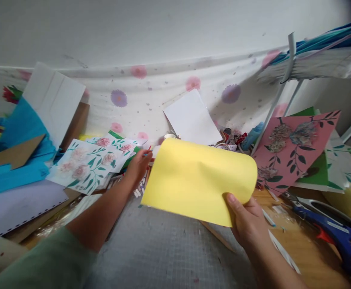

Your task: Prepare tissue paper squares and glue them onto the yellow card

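Note:
A sheet of yellow paper (199, 182) is raised in front of me, its right end curling over. My right hand (249, 214) pinches it at the lower right edge, thumb on the near face. On the far left side of the sheet, my left hand (139, 166) reaches in among markers (138, 188) and other small things. Its fingers look drawn together, with a small blue bit at their tips that is too blurred to name. A grey cutting mat (163, 249) lies below the sheet, and the paper hides part of the clutter behind it.
White sheets with paper flowers (86, 166) lie at left, near blue crepe paper (21, 132). A white card (191, 116) leans at the back. Right are a pink flower sheet (298, 148), blue-handled scissors (328, 228) and a rack (289, 60) holding paper.

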Available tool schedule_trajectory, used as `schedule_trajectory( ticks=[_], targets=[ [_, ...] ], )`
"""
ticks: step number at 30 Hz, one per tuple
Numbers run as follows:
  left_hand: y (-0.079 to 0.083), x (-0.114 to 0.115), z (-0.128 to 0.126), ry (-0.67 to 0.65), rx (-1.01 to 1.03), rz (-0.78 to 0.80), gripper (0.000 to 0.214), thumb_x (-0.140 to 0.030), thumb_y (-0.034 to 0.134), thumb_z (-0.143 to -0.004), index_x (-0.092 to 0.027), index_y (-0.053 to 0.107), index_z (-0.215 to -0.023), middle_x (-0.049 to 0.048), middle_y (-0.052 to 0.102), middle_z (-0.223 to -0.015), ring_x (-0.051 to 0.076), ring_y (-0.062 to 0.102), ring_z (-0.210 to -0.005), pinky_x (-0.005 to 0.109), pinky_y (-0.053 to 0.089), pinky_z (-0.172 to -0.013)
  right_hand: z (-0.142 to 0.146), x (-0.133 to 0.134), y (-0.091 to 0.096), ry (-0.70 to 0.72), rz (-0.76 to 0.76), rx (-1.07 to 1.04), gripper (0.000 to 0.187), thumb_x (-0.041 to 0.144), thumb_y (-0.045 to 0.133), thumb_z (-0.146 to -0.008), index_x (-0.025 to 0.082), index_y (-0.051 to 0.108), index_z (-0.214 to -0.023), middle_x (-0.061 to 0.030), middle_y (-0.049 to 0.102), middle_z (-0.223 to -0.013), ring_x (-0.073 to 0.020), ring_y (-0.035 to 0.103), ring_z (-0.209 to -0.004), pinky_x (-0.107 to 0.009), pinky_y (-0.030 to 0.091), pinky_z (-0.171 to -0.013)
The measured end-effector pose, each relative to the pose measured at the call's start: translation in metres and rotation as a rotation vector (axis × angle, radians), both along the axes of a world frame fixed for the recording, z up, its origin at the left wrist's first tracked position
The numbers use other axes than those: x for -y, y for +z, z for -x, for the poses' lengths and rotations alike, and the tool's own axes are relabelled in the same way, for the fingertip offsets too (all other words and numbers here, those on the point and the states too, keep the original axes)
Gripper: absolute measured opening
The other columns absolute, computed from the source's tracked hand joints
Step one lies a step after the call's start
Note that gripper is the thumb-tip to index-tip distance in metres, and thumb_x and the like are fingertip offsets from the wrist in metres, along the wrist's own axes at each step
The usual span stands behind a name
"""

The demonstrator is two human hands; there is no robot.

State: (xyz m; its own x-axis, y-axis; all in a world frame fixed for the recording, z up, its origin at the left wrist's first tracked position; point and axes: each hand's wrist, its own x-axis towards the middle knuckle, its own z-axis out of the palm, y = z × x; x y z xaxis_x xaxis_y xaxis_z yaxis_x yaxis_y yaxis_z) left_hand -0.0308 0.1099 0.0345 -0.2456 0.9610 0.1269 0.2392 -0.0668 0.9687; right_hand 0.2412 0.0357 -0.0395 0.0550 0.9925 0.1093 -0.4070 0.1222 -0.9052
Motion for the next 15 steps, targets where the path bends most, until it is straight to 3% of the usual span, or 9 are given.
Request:
schedule_trajectory(
  ticks=[4,5,6,8,11,13,15],
  targets=[
    [-0.002,0.081,0.019,-0.034,0.233,0.032,0.062,-0.071,0.042,-0.089,-0.021,0.064,-0.118,0.0075,0.077,-0.093,0.029,0.073,-0.086,0.036,0.060,-0.067,0.005,0.015,0.007,0.377,0.009,0.106,0.029,0.037,0.084,-0.072,0.015,0.079,-0.090,-0.0091,0.081,-0.083,-0.0228,0.075,-0.071,-0.031,0.059,-0.065],
    [-0.005,0.099,0.025,-0.007,0.415,0.076,0.064,-0.077,0.051,-0.080,-0.022,0.068,-0.108,0.0080,0.078,-0.085,0.031,0.074,-0.080,0.036,0.060,-0.061,0.009,0.019,0.010,0.458,0.011,0.124,0.029,0.036,0.083,-0.074,0.015,0.079,-0.092,-0.0086,0.081,-0.084,-0.0221,0.075,-0.072,-0.030,0.059,-0.066],
    [-0.008,0.115,0.032,0.000,0.461,0.091,0.060,-0.075,0.058,-0.076,-0.022,0.069,-0.103,0.0070,0.078,-0.079,0.031,0.074,-0.075,0.034,0.059,-0.055,0.012,0.025,0.013,0.521,0.011,0.135,0.029,0.036,0.081,-0.076,0.015,0.079,-0.096,-0.0078,0.081,-0.086,-0.0212,0.075,-0.073,-0.029,0.058,-0.067],
    [-0.016,0.139,0.045,0.021,0.548,0.061,0.050,-0.053,0.077,-0.070,-0.026,0.066,-0.111,0.0034,0.080,-0.087,0.028,0.075,-0.075,0.030,0.059,-0.056,0.020,0.040,0.019,0.611,0.010,0.150,0.031,0.037,0.079,-0.079,0.019,0.077,-0.105,-0.0058,0.080,-0.088,-0.0198,0.075,-0.074,-0.028,0.058,-0.068],
    [-0.031,0.161,0.058,0.116,0.592,0.060,0.064,-0.031,0.088,-0.059,-0.027,0.061,-0.117,-0.0006,0.080,-0.094,0.025,0.075,-0.077,0.027,0.060,-0.060,0.026,0.071,0.014,0.687,-0.021,0.155,0.040,0.039,0.078,-0.081,0.024,0.073,-0.117,-0.0056,0.078,-0.100,-0.0223,0.074,-0.088,-0.031,0.057,-0.078],
    [-0.046,0.171,0.059,0.102,0.552,0.140,0.070,-0.033,0.089,-0.060,-0.025,0.056,-0.121,0.0011,0.080,-0.093,0.027,0.076,-0.080,0.030,0.060,-0.062,0.024,0.092,-0.002,0.663,-0.056,0.111,0.049,0.047,0.075,-0.082,0.027,0.068,-0.126,-0.0063,0.075,-0.108,-0.0254,0.071,-0.099,-0.038,0.053,-0.093],
    [-0.063,0.179,0.052,0.027,0.513,0.232,0.074,-0.038,0.088,-0.064,-0.023,0.051,-0.126,0.0041,0.081,-0.092,0.030,0.076,-0.083,0.035,0.061,-0.067,0.017,0.107,-0.027,0.552,-0.035,0.073,0.056,0.056,0.076,-0.077,0.028,0.069,-0.125,-0.0064,0.076,-0.096,-0.0261,0.073,-0.089,-0.039,0.056,-0.084]
  ],
)
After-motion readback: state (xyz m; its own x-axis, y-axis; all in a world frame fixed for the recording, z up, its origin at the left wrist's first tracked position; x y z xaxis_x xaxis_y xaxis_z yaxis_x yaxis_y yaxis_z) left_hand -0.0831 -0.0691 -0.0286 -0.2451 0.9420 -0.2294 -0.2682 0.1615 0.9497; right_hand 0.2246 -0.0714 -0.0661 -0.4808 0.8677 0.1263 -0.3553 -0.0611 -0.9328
